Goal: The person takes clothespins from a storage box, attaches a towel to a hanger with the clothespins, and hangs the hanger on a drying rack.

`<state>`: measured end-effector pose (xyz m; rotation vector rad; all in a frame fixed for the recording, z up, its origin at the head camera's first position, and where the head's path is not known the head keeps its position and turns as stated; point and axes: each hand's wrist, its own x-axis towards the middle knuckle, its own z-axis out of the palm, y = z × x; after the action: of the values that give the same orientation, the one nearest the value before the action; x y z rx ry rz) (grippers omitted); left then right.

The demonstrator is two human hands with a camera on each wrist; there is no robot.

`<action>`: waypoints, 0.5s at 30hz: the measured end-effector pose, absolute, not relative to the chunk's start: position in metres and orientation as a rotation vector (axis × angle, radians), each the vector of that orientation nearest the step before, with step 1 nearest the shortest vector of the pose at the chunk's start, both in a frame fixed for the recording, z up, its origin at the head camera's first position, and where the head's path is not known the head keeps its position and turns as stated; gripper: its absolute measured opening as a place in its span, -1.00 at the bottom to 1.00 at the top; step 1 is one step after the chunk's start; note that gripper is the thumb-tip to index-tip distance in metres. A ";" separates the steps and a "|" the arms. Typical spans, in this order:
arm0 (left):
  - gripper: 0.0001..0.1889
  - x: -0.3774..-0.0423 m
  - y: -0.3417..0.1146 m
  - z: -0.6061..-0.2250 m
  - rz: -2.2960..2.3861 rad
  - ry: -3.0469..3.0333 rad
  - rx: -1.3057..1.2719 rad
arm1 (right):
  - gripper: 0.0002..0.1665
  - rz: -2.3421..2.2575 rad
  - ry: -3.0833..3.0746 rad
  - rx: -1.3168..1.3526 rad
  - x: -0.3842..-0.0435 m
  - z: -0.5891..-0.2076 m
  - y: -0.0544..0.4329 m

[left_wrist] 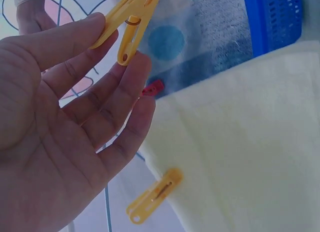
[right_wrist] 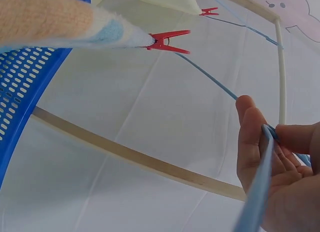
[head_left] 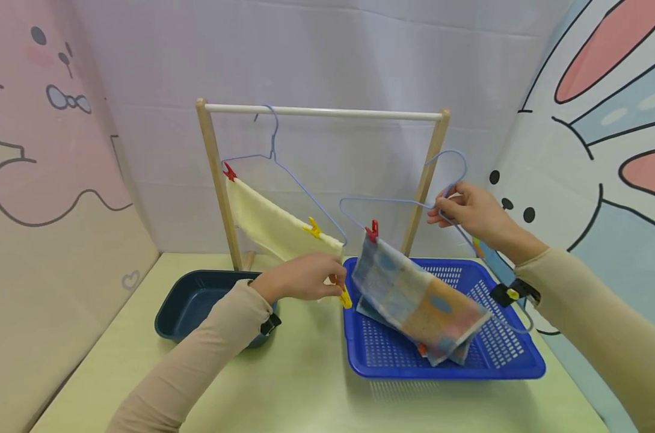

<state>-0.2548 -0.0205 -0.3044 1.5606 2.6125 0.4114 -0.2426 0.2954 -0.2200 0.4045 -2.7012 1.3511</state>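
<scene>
My left hand (head_left: 308,276) pinches a yellow clothespin (head_left: 346,297) between thumb and fingertips, close to the lower right corner of a pale yellow cloth (head_left: 264,216). That cloth slants from a blue hanger (head_left: 273,144), held by a red clothespin (head_left: 230,172) and another yellow clothespin (left_wrist: 155,196). My right hand (head_left: 481,219) grips a second blue hanger (head_left: 392,199) just below its hook. From this hanger a patterned towel (head_left: 408,288) hangs tilted by one corner, clipped with a red clothespin (right_wrist: 165,41); its lower part overlaps the basket.
The blue perforated basket (head_left: 446,371) stands on the right of the table. To the left is a dark teal basin (head_left: 167,300), partly behind my left forearm. Behind both rises a wooden rack with a white rod (head_left: 354,113), which carries the yellow cloth's hanger. Printed curtains surround the table.
</scene>
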 end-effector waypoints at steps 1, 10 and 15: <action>-0.94 -0.255 -0.018 -0.304 0.418 2.611 1.568 | -0.65 1.363 -2.692 0.409 -0.242 -0.219 0.295; -0.95 -0.251 0.007 -0.294 0.431 2.614 1.700 | -0.75 1.520 -2.627 0.357 -0.236 -0.214 0.278; -0.95 -0.249 0.021 -0.290 0.423 2.605 1.712 | -0.75 1.629 -2.666 0.337 -0.234 -0.212 0.275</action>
<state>-0.2488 0.0213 -0.2901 1.7123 2.6053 0.4234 -0.2344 0.2753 -0.2124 0.3372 -2.6662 1.6286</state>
